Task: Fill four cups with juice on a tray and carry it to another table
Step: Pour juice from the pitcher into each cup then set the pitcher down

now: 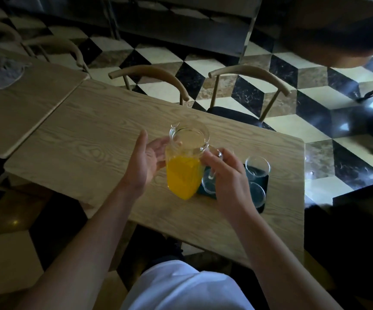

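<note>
Head view: the right hand [224, 175] curls round the clear handle of a tall clear glass pitcher [186, 162], which sits directly to the hand's left. The left hand [146, 162] is open with fingers straight, its palm against the pitcher's opposite side. Between the two hands the pitcher holds bright orange juice [183, 177] in its lower half; its upper half is empty and see-through, with a round open mouth and a small spout pointing away from the person. Just right of the pitcher, partly behind the right hand, lies a dark rectangular tray [262, 180] carrying clear, empty cylindrical glass cups [257, 167]; how many cannot be told. Everything rests on a pale wood-grain table [87, 139] with rounded corners. Beyond it stand two chairs with curved wooden backs [250, 77] on a glossy cube-pattern tiled floor [315, 97].
</note>
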Demonstrator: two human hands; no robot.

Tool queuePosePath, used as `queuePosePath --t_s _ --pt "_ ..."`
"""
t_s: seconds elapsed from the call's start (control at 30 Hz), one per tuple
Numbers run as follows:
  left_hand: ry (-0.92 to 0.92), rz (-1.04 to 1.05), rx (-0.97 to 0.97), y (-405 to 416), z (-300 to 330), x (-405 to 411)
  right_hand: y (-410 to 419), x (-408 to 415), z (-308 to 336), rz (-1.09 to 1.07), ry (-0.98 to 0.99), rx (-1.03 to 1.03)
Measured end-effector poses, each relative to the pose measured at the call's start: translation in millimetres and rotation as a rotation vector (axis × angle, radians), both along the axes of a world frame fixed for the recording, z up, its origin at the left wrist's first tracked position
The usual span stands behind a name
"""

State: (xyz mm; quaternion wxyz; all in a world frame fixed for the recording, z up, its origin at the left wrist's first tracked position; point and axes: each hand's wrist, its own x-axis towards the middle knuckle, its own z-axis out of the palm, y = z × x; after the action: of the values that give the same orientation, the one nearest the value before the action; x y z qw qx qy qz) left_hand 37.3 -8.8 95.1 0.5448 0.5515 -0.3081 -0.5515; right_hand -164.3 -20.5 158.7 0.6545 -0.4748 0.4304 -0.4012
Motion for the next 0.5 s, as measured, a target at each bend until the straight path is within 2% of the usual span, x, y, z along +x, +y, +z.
queuePosePath --t_s 0.2,0.5 --pt "0.032 -0.123 0.021 36.1 12.8 -72.2 42.6 -66.4 19.6 -0.08 -0.021 -0.102" --pt "0.151 -0.283 0.113 58.6 -8.9 -173.1 86.4 -165.9 1.9 -0.279 0.015 -0.06"
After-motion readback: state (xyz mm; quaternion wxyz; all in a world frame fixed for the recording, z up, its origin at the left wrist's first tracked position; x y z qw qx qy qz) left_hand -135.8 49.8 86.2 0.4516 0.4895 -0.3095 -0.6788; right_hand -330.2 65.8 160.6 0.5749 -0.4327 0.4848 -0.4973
